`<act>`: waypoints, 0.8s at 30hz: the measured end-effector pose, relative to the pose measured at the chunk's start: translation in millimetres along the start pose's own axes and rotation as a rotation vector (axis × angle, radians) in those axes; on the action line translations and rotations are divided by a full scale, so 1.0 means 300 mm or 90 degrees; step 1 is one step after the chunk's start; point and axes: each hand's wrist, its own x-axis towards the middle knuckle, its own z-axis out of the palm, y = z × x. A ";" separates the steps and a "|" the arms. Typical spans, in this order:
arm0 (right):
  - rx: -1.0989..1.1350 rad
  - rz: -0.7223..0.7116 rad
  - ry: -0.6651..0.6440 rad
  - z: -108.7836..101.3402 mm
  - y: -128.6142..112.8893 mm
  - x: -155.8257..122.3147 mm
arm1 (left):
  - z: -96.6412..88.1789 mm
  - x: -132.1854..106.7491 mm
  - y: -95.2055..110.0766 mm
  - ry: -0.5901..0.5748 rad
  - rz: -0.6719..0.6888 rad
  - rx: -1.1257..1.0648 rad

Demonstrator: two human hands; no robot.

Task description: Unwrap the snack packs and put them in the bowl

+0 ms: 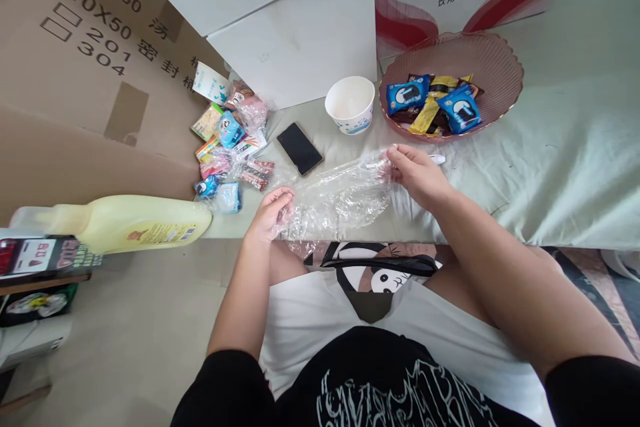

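A crumpled clear plastic bag (340, 197) lies stretched across the near edge of the cloth-covered table (550, 167). My left hand (270, 213) pinches its lower left end, fingers closed on the film. My right hand (417, 173) grips its upper right end, fingers curled around the plastic. A small white object (437, 159) pokes out just beyond my right fingers.
A pink ribbed bowl (493, 63) holds blue and yellow snack packets (435, 103). A white paper cup (350, 103) and a black phone (299, 148) sit behind the bag. Several loose snack packets (233, 147) lie left. Cardboard boxes (75, 67) stand behind. A yellow bottle (130, 221) lies left.
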 end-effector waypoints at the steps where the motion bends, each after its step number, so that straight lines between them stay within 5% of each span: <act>1: -0.005 -0.002 -0.026 0.003 -0.003 -0.005 | 0.002 0.004 -0.002 0.013 0.010 -0.021; 6: -0.051 0.067 -0.149 0.014 0.006 -0.014 | -0.007 0.000 -0.015 0.066 0.020 -0.063; 12: 0.013 0.039 0.100 -0.005 0.020 0.028 | -0.036 -0.021 -0.023 0.073 0.004 -0.009; 14: -0.023 0.001 0.126 -0.004 0.019 0.027 | -0.030 -0.016 -0.032 0.108 0.028 0.003; 21: -0.542 -0.395 -0.125 0.048 0.073 -0.033 | 0.013 0.029 -0.093 0.190 0.083 0.087; 24: -0.710 -0.415 -0.187 0.065 0.108 -0.033 | 0.018 0.032 -0.101 0.170 0.078 0.126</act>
